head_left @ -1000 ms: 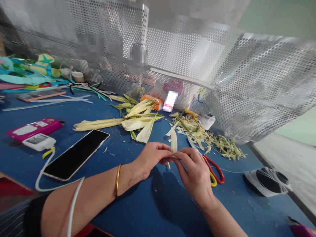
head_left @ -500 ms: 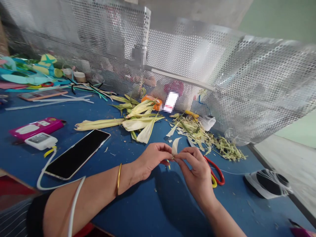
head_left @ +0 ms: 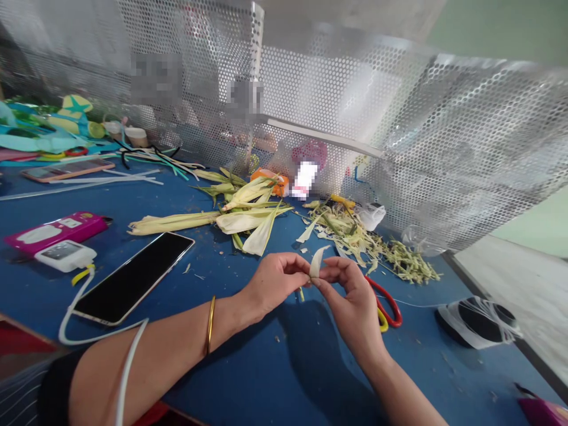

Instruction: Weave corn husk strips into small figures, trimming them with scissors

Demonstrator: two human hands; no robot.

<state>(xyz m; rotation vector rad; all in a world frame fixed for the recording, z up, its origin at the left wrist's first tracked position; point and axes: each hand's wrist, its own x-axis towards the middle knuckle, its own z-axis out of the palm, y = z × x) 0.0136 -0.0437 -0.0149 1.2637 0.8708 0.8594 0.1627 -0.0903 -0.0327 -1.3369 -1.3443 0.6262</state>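
Between my two hands a pale strip of corn husk [head_left: 316, 261] stands up, its lower end pinched at the fingertips. My left hand [head_left: 276, 283] is closed on that strip, thumb against the fingers; a thin yellow-green end shows just below it. My right hand [head_left: 350, 296] pinches the same spot from the right, its thumb and fingers meeting the left fingertips. Scissors with red and yellow handles [head_left: 390, 303] lie beside my right hand, their blades mostly hidden. Beyond my hands rests a bunch of corn husks [head_left: 248, 219].
Husk scraps [head_left: 350, 234] are heaped at the back right. A spool of white thread [head_left: 477, 322] lies right, a black-screened phone [head_left: 135, 278] left, beside a white device [head_left: 65, 255] whose cable crosses my left forearm. A perforated metal screen [head_left: 319, 89] borders the blue table [head_left: 248, 378].
The view has shifted slightly, so things sit a little further left. My right fingers have spread slightly behind the husk strip; both hands still meet at its base.
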